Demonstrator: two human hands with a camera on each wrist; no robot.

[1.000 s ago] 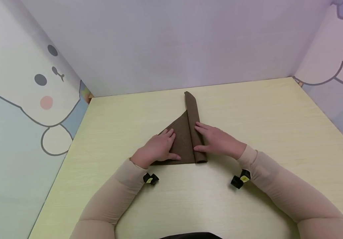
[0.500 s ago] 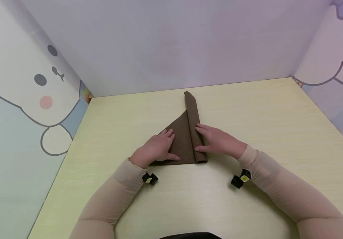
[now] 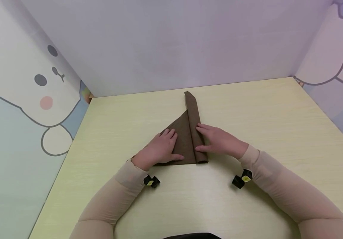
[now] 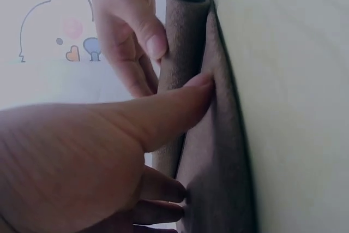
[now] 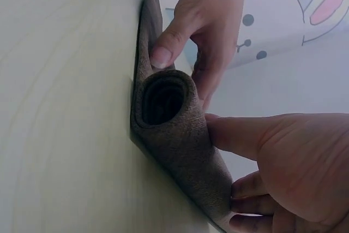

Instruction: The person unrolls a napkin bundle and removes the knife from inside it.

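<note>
A dark brown cloth point(image 3: 184, 139) lies on the table, its right side wound into a roll point(image 3: 193, 114) and its left side flat and slanting to a point. My left hand point(image 3: 159, 149) rests on the flat part with fingers extended, the thumb near the front edge. Against the right side of the roll, my right hand point(image 3: 220, 141) touches it with fingertips and thumb. In the right wrist view the roll's open end point(image 5: 163, 102) shows several wound layers. From the left wrist, the left thumb point(image 4: 191, 102) presses the cloth beside the roll.
The pale wooden table point(image 3: 264, 116) extends around the cloth. A plain light wall point(image 3: 171, 43) rises behind it, with cartoon-printed walls point(image 3: 25, 83) at either side. Small black devices point(image 3: 241, 179) are strapped to both wrists.
My left hand has shifted slightly right across the flat cloth, showing more of its left corner. The right hand and the roll stay nearly where they were.
</note>
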